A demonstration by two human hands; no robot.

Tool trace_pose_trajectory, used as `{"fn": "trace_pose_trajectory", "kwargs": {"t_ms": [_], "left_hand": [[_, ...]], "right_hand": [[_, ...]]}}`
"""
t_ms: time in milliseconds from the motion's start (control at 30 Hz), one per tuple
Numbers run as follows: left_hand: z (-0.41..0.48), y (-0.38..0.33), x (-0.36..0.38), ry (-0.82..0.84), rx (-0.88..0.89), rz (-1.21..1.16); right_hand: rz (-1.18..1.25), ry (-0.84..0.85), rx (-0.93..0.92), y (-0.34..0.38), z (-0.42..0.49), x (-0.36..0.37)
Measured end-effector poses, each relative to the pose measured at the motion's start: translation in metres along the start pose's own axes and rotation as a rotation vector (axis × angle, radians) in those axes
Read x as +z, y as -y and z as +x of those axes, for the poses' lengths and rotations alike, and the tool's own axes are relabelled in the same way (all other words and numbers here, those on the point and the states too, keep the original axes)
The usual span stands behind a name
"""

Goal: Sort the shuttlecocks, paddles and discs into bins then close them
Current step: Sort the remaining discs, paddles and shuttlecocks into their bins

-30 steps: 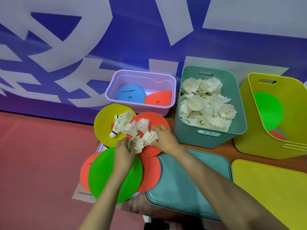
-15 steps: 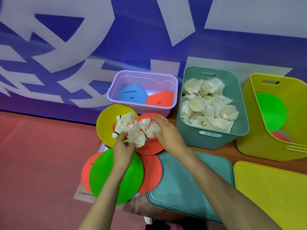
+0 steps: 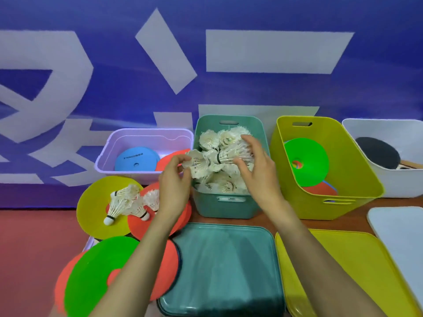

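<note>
Shuttlecocks [image 3: 225, 184] heaped in teal bin [image 3: 226, 208], few loose shuttlecocks [image 3: 128, 202] lying on yellow disc [image 3: 91, 209] and orange disc [image 3: 139, 228]. Left hand [image 3: 174, 181] pinching one shuttlecock [image 3: 196, 162] at bin's left rim; right hand [image 3: 259, 172] curled round another shuttlecock [image 3: 231, 154] above heap. Teal lid [image 3: 224, 259] flat in front, off bin.

Shuttlecocks [image 3: 128, 203] on discs [image 3: 103, 209], left of bin [image 3: 226, 207]
</note>
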State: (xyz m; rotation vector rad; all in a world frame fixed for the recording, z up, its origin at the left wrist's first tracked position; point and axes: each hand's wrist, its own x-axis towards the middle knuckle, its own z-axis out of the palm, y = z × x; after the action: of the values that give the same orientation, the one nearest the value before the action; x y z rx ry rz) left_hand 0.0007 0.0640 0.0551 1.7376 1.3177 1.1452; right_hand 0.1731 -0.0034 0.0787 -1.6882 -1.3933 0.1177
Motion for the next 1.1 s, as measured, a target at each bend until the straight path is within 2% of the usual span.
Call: {"fn": "trace_pose_trajectory", "kwargs": {"t_ms": [200,500,600,733,833,900,967,1100], "left_hand": [[0.031,-0.028,0.055,0.133,0.036,0.304],[0.088,-0.022,0.097,0.214,0.046,0.369],[0.105,-0.008,0.108,0.280,0.057,0.433],[0.124,0.015,0.122,0.478,0.036,0.626],[0.132,0.026,0.128,0.578,0.121,0.811],[0.136,0.029,0.130,0.590,0.189,0.880],[0.139,0.030,0.130,0.572,0.208,0.843],[0.135,0.030,0.130,0.470,0.185,0.496]], "right_hand": [[-0.125,0.090,0.092,-0.050,0.036,-0.038],[-0.231,0.164,0.095,-0.075,0.098,-0.011],[-0.284,0.233,0.092,-0.084,0.114,0.008],[-0.363,0.343,0.079,-0.098,0.125,0.024],[-0.380,0.473,0.090,-0.106,0.127,0.031],[-0.299,0.535,0.128,-0.109,0.130,0.031],[-0.168,0.532,0.184,-0.110,0.136,0.027],[-0.100,0.353,0.214,-0.115,0.152,0.012]]}}
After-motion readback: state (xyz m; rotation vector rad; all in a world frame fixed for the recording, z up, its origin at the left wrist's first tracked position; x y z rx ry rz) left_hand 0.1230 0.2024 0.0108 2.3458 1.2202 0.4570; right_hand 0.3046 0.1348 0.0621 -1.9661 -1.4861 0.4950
